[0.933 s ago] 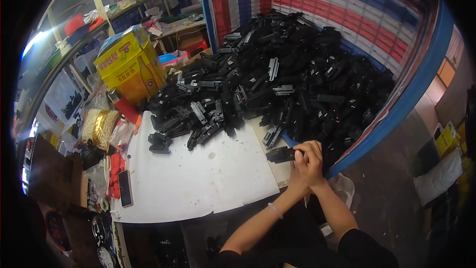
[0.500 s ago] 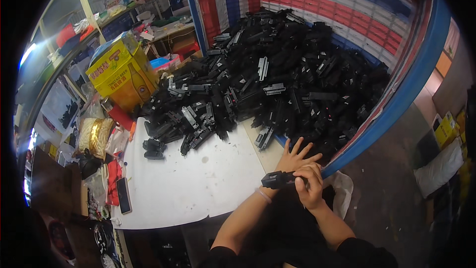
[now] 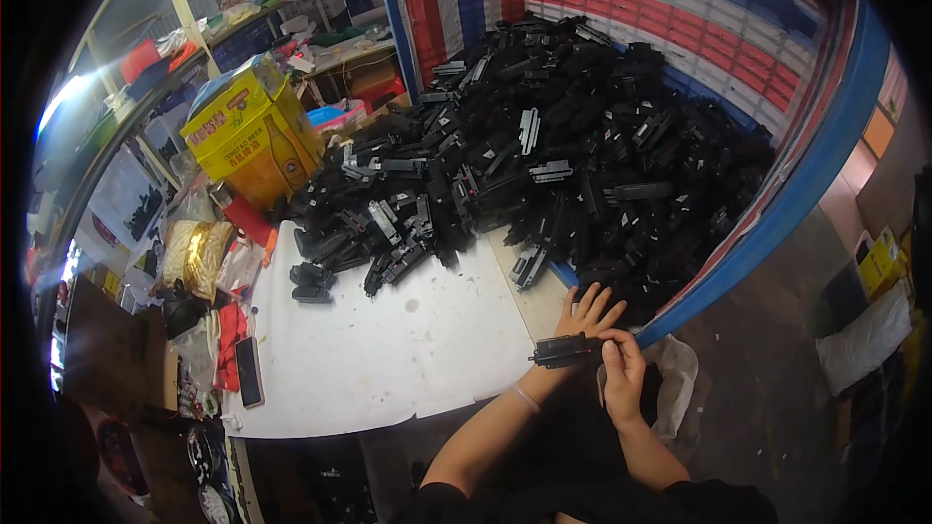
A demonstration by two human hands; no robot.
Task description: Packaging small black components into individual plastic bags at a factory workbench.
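Observation:
My right hand (image 3: 621,374) is closed around the end of a black pistol-shaped piece (image 3: 563,350), probably plastic, holding it level above my left wrist. My left hand (image 3: 586,309) lies stretched out beyond it, fingers spread, at the table's right edge beside the pile. It holds nothing that I can see. The held piece hides part of the left hand's back. A large heap of similar black pistol-shaped pieces (image 3: 573,136) covers the far part of the table, a few showing grey metallic tops. One piece (image 3: 312,282) sits at the heap's near left edge.
The white-covered table (image 3: 388,359) spreads to my left. A phone (image 3: 249,372) and red cloth lie at its left edge, with a yellow carton (image 3: 254,131) behind. A blue frame (image 3: 777,233) with striped sheeting (image 3: 670,34) bounds the heap at right. A pale bag (image 3: 677,383) hangs near my right hand.
The right hand has turned the pistol-shaped piece so its long side now shows. My left hand stays spread near the heap. The whole view has shifted slightly.

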